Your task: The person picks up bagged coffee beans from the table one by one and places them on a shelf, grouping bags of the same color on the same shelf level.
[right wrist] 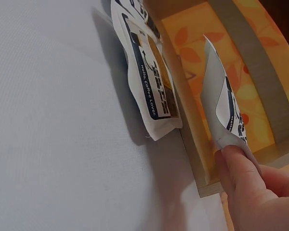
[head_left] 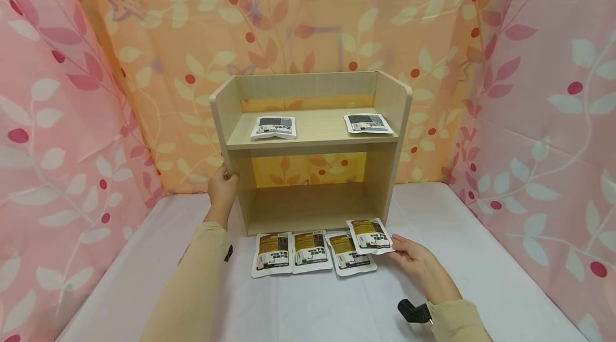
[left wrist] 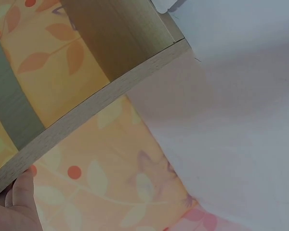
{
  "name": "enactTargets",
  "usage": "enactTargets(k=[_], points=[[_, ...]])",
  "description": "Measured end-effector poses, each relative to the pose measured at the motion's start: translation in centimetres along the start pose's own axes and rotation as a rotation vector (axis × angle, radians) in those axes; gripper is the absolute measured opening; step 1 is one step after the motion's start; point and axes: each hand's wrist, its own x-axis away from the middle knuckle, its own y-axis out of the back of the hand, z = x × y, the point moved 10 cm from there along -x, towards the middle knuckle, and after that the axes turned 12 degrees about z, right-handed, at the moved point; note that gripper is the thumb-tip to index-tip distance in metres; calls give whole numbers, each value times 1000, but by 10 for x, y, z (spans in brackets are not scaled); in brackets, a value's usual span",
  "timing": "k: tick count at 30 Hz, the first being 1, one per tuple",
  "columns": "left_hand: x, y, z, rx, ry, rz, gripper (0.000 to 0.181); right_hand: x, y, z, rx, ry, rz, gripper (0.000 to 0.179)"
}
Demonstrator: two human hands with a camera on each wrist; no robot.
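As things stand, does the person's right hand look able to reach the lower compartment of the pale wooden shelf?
Probably yes: the right hand, pinching a white-and-brown packet, is near the lower compartment, whose front is open; the three packets before it lie low.
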Motion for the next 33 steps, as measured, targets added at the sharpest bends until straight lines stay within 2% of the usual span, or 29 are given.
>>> enactTargets(k=[11,19,26,33], points=[[2,1,0,-8,-3,-19,25,-8,-9,2,-24,6,28,66],[0,1,1,-8,4,-16,24,-17,-15,7,25,20,44,66],[0,3,-1,-14,-13,-32,21,-20,-23,8,-16,17,39,63],[2,1,0,-15,9,-15,26,-27,-22,12,-55,21,46,65]])
